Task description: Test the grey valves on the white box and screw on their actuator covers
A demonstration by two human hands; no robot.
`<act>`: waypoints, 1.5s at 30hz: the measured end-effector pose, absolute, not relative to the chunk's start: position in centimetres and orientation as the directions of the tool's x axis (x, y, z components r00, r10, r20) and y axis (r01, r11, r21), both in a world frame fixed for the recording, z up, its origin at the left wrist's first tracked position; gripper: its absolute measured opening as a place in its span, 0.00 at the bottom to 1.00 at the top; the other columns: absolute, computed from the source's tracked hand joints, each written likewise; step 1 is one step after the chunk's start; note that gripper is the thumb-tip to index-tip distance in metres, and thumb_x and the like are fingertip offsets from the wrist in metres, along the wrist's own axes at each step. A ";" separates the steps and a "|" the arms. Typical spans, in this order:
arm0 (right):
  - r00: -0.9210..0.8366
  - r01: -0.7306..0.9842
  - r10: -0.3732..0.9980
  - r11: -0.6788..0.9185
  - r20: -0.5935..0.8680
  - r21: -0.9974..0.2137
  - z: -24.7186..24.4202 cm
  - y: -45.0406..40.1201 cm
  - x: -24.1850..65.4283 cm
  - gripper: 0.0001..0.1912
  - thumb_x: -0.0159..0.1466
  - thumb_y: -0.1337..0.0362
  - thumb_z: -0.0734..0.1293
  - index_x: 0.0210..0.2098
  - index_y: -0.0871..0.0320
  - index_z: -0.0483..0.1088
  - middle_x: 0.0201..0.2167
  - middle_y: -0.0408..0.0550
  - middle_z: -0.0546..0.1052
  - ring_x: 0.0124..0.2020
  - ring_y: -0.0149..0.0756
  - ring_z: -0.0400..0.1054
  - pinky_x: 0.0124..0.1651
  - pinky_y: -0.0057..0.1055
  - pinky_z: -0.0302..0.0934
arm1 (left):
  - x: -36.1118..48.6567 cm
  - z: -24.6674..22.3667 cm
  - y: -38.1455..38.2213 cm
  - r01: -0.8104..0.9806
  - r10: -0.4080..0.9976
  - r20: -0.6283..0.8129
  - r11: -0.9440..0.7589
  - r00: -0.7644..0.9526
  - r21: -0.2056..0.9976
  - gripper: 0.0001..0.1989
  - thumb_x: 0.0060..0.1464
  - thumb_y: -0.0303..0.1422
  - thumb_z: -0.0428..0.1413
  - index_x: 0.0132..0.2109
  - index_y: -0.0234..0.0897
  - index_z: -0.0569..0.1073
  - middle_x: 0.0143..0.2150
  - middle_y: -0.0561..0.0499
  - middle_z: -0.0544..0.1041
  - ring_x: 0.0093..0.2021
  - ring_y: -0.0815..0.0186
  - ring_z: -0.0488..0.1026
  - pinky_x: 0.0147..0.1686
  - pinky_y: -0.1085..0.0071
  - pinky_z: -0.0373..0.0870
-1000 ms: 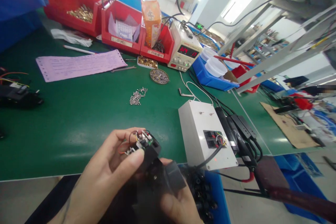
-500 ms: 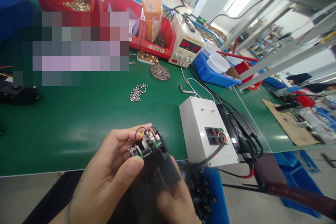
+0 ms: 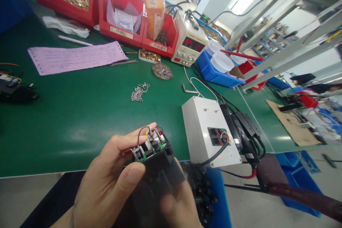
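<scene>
Both my hands grip a black electronic housing (image 3: 155, 178) just beyond the table's front edge. At its upper end sits a green circuit board (image 3: 152, 153) with small components and black, red and yellow wires. My left hand (image 3: 107, 171) wraps around the board end, thumb in front and fingers behind. On the lower right side, my right hand (image 3: 179, 199) closes around the housing; its thumb is blurred and most of its fingers are hidden. A small pile of screws (image 3: 139, 92) lies on the green table (image 3: 88, 114) beyond the hands.
To the right stands a grey switch box (image 3: 199, 128) with a thick cable. A power supply (image 3: 189, 39), red parts bins (image 3: 120, 14), a round dish of small parts (image 3: 162, 71) and a pink sheet (image 3: 77, 58) line the back. Below the edge is a blue crate (image 3: 219, 196) of black parts.
The view has shifted slightly. Both hands keep their hold on the housing, with the board turned a little more into view. The pink sheet, covered by a blocky patch before, now shows.
</scene>
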State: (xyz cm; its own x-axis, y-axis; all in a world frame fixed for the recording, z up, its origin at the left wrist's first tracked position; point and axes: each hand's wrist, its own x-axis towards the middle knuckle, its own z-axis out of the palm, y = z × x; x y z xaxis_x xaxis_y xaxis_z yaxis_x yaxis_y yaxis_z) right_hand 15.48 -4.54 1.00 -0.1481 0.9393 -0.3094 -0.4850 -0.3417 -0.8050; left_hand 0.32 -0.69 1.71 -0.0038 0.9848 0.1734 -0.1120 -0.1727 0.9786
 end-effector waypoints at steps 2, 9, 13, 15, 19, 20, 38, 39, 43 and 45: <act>-0.171 -0.485 0.926 -0.377 -0.337 -0.789 0.9 -4.7 15.3 0.33 0.52 0.51 0.84 0.53 0.51 0.74 0.47 0.49 0.81 0.49 0.44 0.75 0.50 0.34 0.71 | 0.3 1.8 -0.6 -0.123 0.983 0.185 -0.185 -0.011 0.975 0.12 0.66 0.44 0.56 0.55 0.57 0.76 0.60 0.63 0.80 0.59 0.69 0.77 0.55 0.79 0.75; -0.059 -0.565 0.974 -0.214 -0.220 -0.797 0.6 -4.7 14.2 0.32 0.50 0.53 0.84 0.51 0.50 0.75 0.46 0.49 0.81 0.45 0.46 0.77 0.47 0.35 0.72 | 0.5 1.8 -0.6 -0.114 0.984 0.176 -0.175 -0.004 0.978 0.11 0.67 0.44 0.55 0.55 0.60 0.75 0.60 0.66 0.79 0.62 0.70 0.75 0.59 0.79 0.72; -0.111 -0.591 0.965 -0.256 -0.237 -0.765 0.8 -4.5 14.4 0.30 0.51 0.53 0.84 0.50 0.50 0.76 0.45 0.47 0.81 0.42 0.41 0.77 0.44 0.31 0.72 | 0.3 1.7 -0.7 -0.078 0.982 0.190 -0.190 -0.011 0.979 0.12 0.67 0.44 0.55 0.55 0.60 0.75 0.60 0.65 0.80 0.62 0.70 0.75 0.59 0.79 0.73; -0.125 -0.611 0.963 -0.264 -0.238 -0.746 0.8 -4.5 14.5 0.31 0.53 0.52 0.83 0.52 0.51 0.75 0.45 0.48 0.81 0.41 0.41 0.77 0.43 0.31 0.73 | 0.2 1.7 -0.7 -0.040 0.979 0.203 -0.204 -0.019 0.978 0.12 0.67 0.43 0.56 0.56 0.59 0.75 0.60 0.65 0.79 0.61 0.70 0.76 0.58 0.79 0.73; -0.102 -0.628 0.974 -0.220 -0.201 -0.747 0.8 -4.4 14.2 0.27 0.55 0.57 0.83 0.51 0.48 0.77 0.45 0.45 0.82 0.43 0.36 0.77 0.45 0.25 0.71 | 0.2 1.6 -0.7 -0.018 0.974 0.225 -0.225 -0.016 0.974 0.12 0.67 0.43 0.55 0.56 0.58 0.74 0.61 0.63 0.79 0.59 0.68 0.78 0.58 0.77 0.75; -0.085 -0.628 0.979 -0.199 -0.188 -0.753 0.9 -4.5 14.1 0.26 0.55 0.58 0.83 0.51 0.47 0.77 0.45 0.43 0.82 0.43 0.34 0.77 0.46 0.24 0.71 | 0.2 1.6 -0.7 -0.021 0.975 0.223 -0.223 -0.015 0.975 0.12 0.67 0.43 0.55 0.56 0.58 0.75 0.61 0.62 0.79 0.59 0.68 0.78 0.58 0.77 0.75; -0.068 -0.526 0.949 -0.296 -0.308 -0.797 2.0 -4.6 14.3 0.29 0.55 0.50 0.82 0.52 0.51 0.74 0.44 0.47 0.80 0.44 0.42 0.76 0.48 0.34 0.72 | 0.9 2.0 -0.6 -0.125 0.973 0.222 -0.229 -0.069 0.965 0.11 0.67 0.41 0.56 0.54 0.58 0.76 0.60 0.61 0.80 0.60 0.64 0.77 0.59 0.69 0.77; -0.066 -0.529 0.948 -0.298 -0.311 -0.795 1.9 -4.7 14.3 0.29 0.55 0.50 0.82 0.51 0.51 0.74 0.44 0.47 0.80 0.44 0.42 0.76 0.48 0.34 0.72 | 1.0 1.9 -0.6 -0.107 0.971 0.229 -0.235 -0.071 0.966 0.11 0.67 0.41 0.56 0.55 0.57 0.76 0.60 0.60 0.80 0.60 0.63 0.77 0.59 0.69 0.77; -0.084 -0.541 0.949 -0.300 -0.305 -0.786 1.2 -4.5 14.4 0.30 0.56 0.47 0.81 0.52 0.52 0.74 0.43 0.48 0.80 0.40 0.41 0.76 0.40 0.31 0.72 | 0.9 1.7 -0.5 -0.075 0.969 0.236 -0.242 -0.077 0.967 0.13 0.65 0.41 0.58 0.56 0.57 0.76 0.60 0.59 0.80 0.60 0.60 0.78 0.60 0.66 0.76; -0.105 -0.520 0.949 -0.308 -0.298 -0.797 0.8 -4.2 14.3 0.32 0.54 0.47 0.82 0.52 0.53 0.73 0.43 0.48 0.80 0.40 0.41 0.75 0.41 0.31 0.72 | 0.7 1.7 -0.3 -0.119 0.982 0.178 -0.185 -0.064 0.976 0.11 0.65 0.43 0.57 0.54 0.57 0.76 0.59 0.59 0.81 0.58 0.61 0.79 0.58 0.66 0.78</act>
